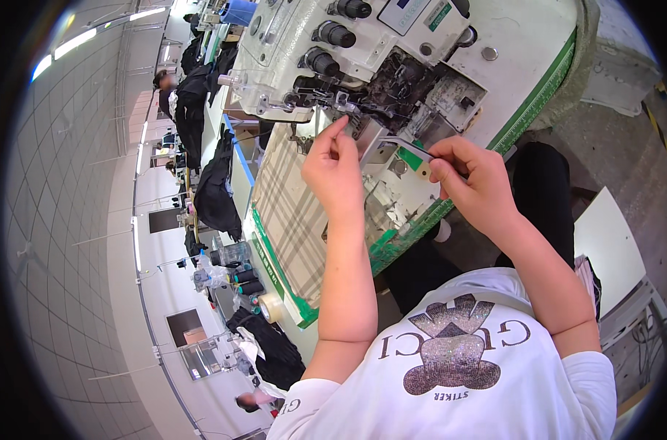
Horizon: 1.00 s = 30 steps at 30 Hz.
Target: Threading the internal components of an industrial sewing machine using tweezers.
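A white overlock sewing machine (275, 44) stands at the top, its front cover swung open on dark loopers and metal parts (403, 81). My left hand (335, 172) is at the needle and presser-foot area (342, 103). Its index finger reaches up to the metal parts, while the other fingers curl in; anything between the fingertips is too small to make out. In my right hand (471, 180), thumb and fingers pinch a thin bent metal tool (410, 144) that looks like tweezers. The tool points left, toward the open machine front.
Plaid fabric or covering (289, 198) lies on the table left of my left arm. Green measuring tape (531, 110) runs along the table edge. Thread scraps (392, 209) lie near the front. Tape roll (272, 308) and thread cones sit left; dark garments (216, 183) and other people are beyond.
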Tool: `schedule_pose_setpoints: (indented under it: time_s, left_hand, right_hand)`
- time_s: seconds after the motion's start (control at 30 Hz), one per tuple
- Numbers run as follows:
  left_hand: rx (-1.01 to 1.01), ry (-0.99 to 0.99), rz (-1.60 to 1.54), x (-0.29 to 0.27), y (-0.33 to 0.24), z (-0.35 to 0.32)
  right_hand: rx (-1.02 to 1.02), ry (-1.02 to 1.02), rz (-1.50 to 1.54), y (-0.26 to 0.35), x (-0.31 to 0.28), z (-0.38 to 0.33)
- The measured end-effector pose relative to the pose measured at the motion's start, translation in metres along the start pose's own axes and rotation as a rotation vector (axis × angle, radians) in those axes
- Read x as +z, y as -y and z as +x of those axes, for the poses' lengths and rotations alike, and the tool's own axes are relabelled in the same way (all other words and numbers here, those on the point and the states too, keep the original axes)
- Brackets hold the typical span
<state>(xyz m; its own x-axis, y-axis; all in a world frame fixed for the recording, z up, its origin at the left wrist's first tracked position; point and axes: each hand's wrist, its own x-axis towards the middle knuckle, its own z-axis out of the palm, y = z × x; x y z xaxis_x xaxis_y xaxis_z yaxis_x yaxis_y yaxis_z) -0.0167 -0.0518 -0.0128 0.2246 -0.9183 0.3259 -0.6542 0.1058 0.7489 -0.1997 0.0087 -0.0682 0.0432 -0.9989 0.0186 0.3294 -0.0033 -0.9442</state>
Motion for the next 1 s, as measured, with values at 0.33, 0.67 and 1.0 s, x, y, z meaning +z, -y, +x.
schedule_pose_setpoints:
  time_s: [0.33, 0.67, 1.0]
  left_hand:
    - [0.034, 0.064, 0.093, -0.001, -0.009, -0.008]
    - [-0.321, 0.268, -0.218, -0.009, -0.035, -0.074]
    - [0.238, 0.269, 0.077, -0.023, -0.012, -0.096]
  right_hand:
    - [0.012, -0.016, 0.000, 0.004, -0.002, -0.002]
    - [0.009, -0.071, 0.168, 0.007, 0.023, 0.024]
    - [0.180, 0.080, 0.049, 0.007, 0.014, 0.020]
